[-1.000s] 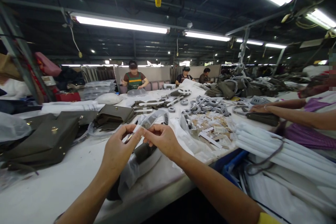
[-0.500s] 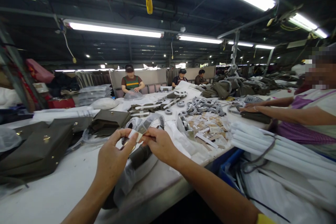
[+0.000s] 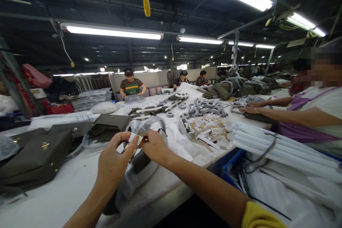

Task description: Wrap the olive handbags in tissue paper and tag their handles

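A small white tag [image 3: 135, 138] is pinched between the thumb and fingers of my left hand [image 3: 113, 158]. My right hand [image 3: 155, 148] is closed at the tag's right side, its fingertips hiding whatever they grip. Under both hands lies a dark olive bag piece [image 3: 140, 162], partly wrapped in clear plastic and wrapped strap parts. Something shiny shows just below the tag, too small to name.
Olive bags with gold clasps [image 3: 45, 145] lie left on the white table [image 3: 80, 178]. Ahead are grey rolls [image 3: 205, 107] and a heap of paper scraps [image 3: 213, 128]. A blue bin [image 3: 227, 171] with white padded rolls stands right. A co-worker's hands [image 3: 252, 108] press on a dark bag.
My right hand has shifted slightly left, closer to the left hand and the tag. The view has turned a little, and a co-worker at the back has lowered their hands onto clear plastic.
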`<state>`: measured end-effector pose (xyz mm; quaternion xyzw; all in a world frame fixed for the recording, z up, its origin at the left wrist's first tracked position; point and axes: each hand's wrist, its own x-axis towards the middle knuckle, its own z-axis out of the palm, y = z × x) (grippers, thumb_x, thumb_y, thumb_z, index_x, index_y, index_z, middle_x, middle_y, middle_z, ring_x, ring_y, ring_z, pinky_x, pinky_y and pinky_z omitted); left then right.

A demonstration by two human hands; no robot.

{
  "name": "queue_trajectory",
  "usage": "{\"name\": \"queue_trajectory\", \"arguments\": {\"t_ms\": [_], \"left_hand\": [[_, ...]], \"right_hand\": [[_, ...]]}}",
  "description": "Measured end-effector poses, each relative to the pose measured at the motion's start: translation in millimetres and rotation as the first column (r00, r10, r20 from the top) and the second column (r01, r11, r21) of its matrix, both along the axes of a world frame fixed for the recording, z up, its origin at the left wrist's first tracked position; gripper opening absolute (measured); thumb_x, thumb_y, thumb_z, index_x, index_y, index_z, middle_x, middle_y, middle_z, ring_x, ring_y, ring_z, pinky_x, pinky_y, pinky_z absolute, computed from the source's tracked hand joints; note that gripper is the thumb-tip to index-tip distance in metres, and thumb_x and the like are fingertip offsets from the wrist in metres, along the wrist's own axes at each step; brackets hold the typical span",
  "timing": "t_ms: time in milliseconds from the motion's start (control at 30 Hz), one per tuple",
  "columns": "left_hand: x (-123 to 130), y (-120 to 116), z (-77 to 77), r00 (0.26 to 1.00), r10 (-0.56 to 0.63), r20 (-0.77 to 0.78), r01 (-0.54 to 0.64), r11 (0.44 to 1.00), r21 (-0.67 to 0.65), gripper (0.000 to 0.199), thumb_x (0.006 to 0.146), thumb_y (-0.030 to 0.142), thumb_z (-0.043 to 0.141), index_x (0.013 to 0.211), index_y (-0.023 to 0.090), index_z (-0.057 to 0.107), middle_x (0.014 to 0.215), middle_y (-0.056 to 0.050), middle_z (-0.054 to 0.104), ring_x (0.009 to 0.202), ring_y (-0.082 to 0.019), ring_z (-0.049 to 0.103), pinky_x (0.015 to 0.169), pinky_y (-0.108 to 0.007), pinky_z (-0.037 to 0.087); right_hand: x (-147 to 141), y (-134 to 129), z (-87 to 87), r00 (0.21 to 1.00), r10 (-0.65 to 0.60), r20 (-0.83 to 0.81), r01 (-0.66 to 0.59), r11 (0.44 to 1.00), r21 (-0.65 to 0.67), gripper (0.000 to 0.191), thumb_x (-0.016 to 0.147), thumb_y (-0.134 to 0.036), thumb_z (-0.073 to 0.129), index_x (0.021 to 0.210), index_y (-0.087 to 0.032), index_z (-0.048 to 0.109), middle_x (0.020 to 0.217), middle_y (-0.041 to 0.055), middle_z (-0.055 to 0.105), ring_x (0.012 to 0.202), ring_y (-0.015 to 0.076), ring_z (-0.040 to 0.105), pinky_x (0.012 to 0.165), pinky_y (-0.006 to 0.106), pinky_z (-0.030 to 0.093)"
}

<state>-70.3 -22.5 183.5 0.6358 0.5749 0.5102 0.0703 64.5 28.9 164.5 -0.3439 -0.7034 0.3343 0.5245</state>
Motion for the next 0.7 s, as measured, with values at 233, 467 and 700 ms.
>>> {"name": "queue_trajectory", "arguments": {"t_ms": [233, 467, 700], "left_hand": [[-3.6, 5.2, -3.8, 0.998, -0.054, 0.042, 0.054, 0.999, 0.001, 0.039, 0.08, 0.06, 0.062, 0.097, 0.025, 0.067, 0.097, -0.002, 0.073, 0.091, -0.024, 0.066, 0.08, -0.032, 0.047], [-9.7, 14.9, -8.0, 0.99, -0.057, 0.127, 0.062, 0.997, -0.034, 0.046, 0.078, 0.064, 0.063, 0.098, 0.023, 0.068, 0.09, -0.002, 0.073, 0.083, -0.023, 0.067, 0.073, -0.031, 0.049], [-2.1, 2.2, -5.1, 0.979, -0.047, 0.2, 0.041, 0.999, 0.035, 0.038, 0.084, 0.057, 0.06, 0.097, 0.023, 0.069, 0.083, 0.001, 0.068, 0.073, -0.016, 0.059, 0.062, -0.024, 0.046]], "right_hand": [[7.9, 0.1, 5.6, 0.979, -0.063, 0.194, 0.061, 0.998, 0.016, 0.011, 0.071, -0.01, 0.063, 0.072, -0.019, 0.068, 0.069, 0.0022, 0.067, 0.069, 0.0193, 0.063, 0.067, 0.03, 0.047], [27.1, -17.4, -2.7, 0.858, 0.283, -0.429, -0.441, 0.834, -0.332, 0.043, 0.076, -0.055, 0.073, 0.099, -0.019, 0.07, 0.096, 0.0046, 0.071, 0.087, 0.0146, 0.066, 0.083, 0.029, 0.051], [5.6, -13.4, 17.1, 0.905, 0.211, -0.369, -0.323, 0.906, -0.275, 0.048, 0.066, -0.061, 0.079, 0.084, -0.017, 0.071, 0.083, 0.0027, 0.067, 0.078, 0.0137, 0.062, 0.068, 0.025, 0.05]]}}
